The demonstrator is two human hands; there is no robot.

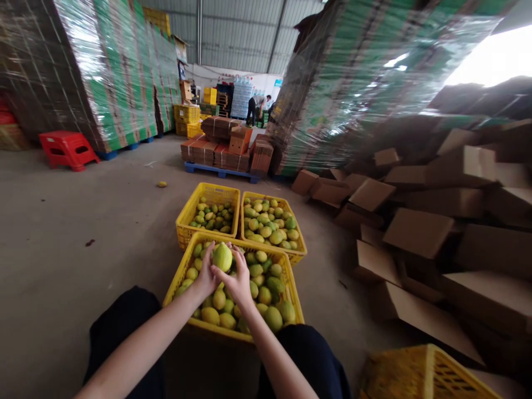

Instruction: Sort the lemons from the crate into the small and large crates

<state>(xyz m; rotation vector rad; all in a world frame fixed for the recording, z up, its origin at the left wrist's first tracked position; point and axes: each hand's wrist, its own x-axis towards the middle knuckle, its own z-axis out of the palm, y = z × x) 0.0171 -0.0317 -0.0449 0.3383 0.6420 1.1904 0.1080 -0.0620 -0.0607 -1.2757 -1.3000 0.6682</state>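
Note:
A yellow-green papaya is held up between both hands, its pointed end towards the top. My left hand closes on its left side. My right hand grips it from the right, the thumb crossing below the fruit. Both hands are over the near yellow crate, which is filled with green and yellow papayas. Behind it, side by side, stand a left yellow crate and a right yellow crate, both with more of the same fruit.
Loose cardboard boxes are heaped on the right. A yellow crate stands at bottom right. Ahead is a blue pallet of flat cardboard. A red stool and wrapped stacks are left; a person bends far back.

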